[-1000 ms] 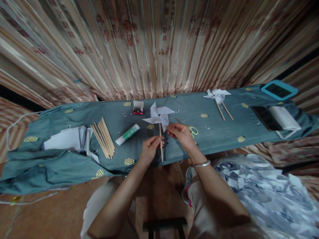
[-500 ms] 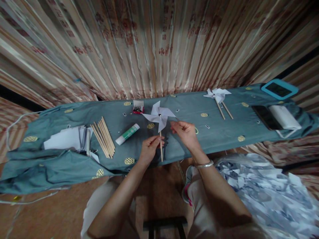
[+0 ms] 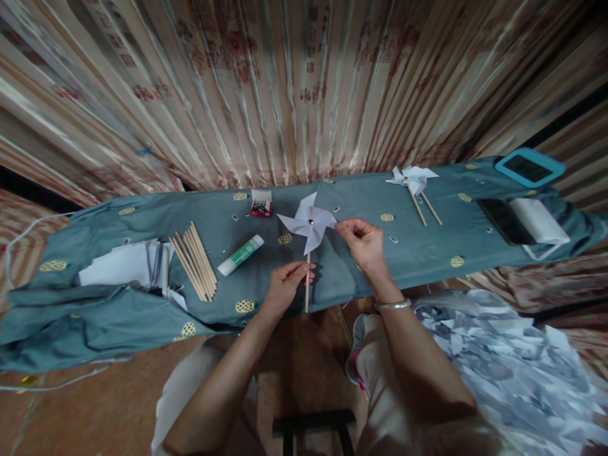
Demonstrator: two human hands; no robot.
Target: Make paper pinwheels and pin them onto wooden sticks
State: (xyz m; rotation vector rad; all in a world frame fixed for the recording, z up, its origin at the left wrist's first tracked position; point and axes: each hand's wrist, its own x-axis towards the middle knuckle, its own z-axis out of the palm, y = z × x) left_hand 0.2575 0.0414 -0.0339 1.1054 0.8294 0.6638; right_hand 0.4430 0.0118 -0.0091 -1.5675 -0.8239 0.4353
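A white paper pinwheel [image 3: 311,221] with a pin at its centre stands upright in front of me on a thin wooden stick [image 3: 307,297]. My left hand [image 3: 287,285] is closed round that stick, below the blades. At the right blade's tip is my right hand [image 3: 363,244], its thumb and fingers pinched together on the paper. A glue stick [image 3: 241,254] with a green label lies left of the pinwheel. Behind it sits a small open red box [image 3: 261,206] of pins. Several wooden sticks [image 3: 194,263] lie side by side farther left.
White paper sheets [image 3: 121,266] are stacked at the table's left. Two finished pinwheels [image 3: 413,179] lie at the back right. Beyond them are a blue-framed device [image 3: 529,168], a dark phone [image 3: 506,221] and a white pack [image 3: 539,220]. A bag of paper pieces [image 3: 513,367] stands below, right.
My right hand has moved from beside the pinwheel to its right blade tip. The blades have turned a little, while my left hand keeps its hold on the stick.
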